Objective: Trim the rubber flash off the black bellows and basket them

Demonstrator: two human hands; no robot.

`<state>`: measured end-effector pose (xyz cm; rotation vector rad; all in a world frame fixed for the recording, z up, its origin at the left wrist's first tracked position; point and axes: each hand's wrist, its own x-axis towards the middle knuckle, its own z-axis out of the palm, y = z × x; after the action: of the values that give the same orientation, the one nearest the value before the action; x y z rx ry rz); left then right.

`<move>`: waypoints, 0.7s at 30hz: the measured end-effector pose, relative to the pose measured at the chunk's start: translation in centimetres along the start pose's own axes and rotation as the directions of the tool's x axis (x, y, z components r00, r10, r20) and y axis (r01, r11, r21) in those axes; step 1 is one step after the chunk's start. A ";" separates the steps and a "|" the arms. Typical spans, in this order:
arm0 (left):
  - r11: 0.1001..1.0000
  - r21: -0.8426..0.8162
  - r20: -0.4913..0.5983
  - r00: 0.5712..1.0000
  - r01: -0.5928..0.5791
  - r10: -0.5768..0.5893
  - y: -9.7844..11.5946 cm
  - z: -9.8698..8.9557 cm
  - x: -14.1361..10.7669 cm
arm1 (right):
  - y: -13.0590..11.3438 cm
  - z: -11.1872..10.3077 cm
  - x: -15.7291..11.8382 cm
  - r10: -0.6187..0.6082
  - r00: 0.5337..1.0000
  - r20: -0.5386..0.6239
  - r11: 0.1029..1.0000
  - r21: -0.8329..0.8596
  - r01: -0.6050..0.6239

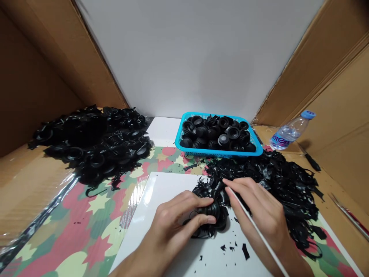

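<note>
My left hand [178, 217] grips a round, ribbed black rubber part [211, 209] between thumb and fingers, over a white board [155, 204]. Ragged black trimmings surround the part and partly hide it. In my right hand [261, 211] is a thin white stick-like tool [255, 227], pinched between thumb and index finger. The tool's front end lies by the black scraps just beyond the part; its tip cannot be made out. Small black bits [245, 251] are scattered on the board beneath my right hand.
A blue basket [219, 152] of black ribbed parts stands at the back. Heaps of black rubber lie at left [98, 142] and right [288, 184]. A water bottle [290, 132] leans behind the right heap. A red-handled tool [353, 219] lies far right, and cardboard walls [325, 65] flank the table.
</note>
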<state>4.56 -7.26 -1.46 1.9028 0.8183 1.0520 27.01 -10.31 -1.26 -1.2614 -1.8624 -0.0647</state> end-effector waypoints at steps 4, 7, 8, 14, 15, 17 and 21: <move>0.998 -0.002 -0.059 0.996 0.064 -0.064 -0.3 -0.1 -0.2 | 0.1 -1.2 0.2 0.048 0.984 0.172 0.967 0.240 -0.089; 0.996 -0.038 -0.099 0.991 0.085 -0.088 -0.2 -0.2 -0.3 | -0.7 -1.6 0.5 -0.047 0.970 0.239 0.912 0.407 -0.056; 0.997 -0.037 -0.097 0.992 0.072 -0.076 -0.1 -0.3 -0.3 | -0.9 -1.6 0.5 -0.058 0.969 0.242 0.899 0.435 -0.055; 0.999 0.017 -0.081 0.996 -0.035 0.036 0.3 -0.7 0.1 | -1.1 -1.0 0.7 -0.070 0.972 0.223 0.886 0.461 -0.042; 0.999 0.016 -0.067 0.997 -0.041 0.042 0.2 -0.7 0.1 | -1.1 -0.9 0.7 -0.086 0.972 0.218 0.882 0.470 -0.028; 0.998 0.010 -0.042 0.998 -0.054 0.055 0.1 -0.6 0.0 | -0.9 -0.8 0.6 -0.114 0.970 0.214 0.873 0.487 -0.005; 0.998 0.008 -0.034 0.998 -0.055 0.055 -0.2 -0.4 -0.3 | -0.6 -0.6 0.2 -0.129 0.966 0.224 0.859 0.512 -0.004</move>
<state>4.04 -7.27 -1.57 1.9281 0.7941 1.1185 26.88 -10.73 -0.50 -0.8618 -1.9571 0.5486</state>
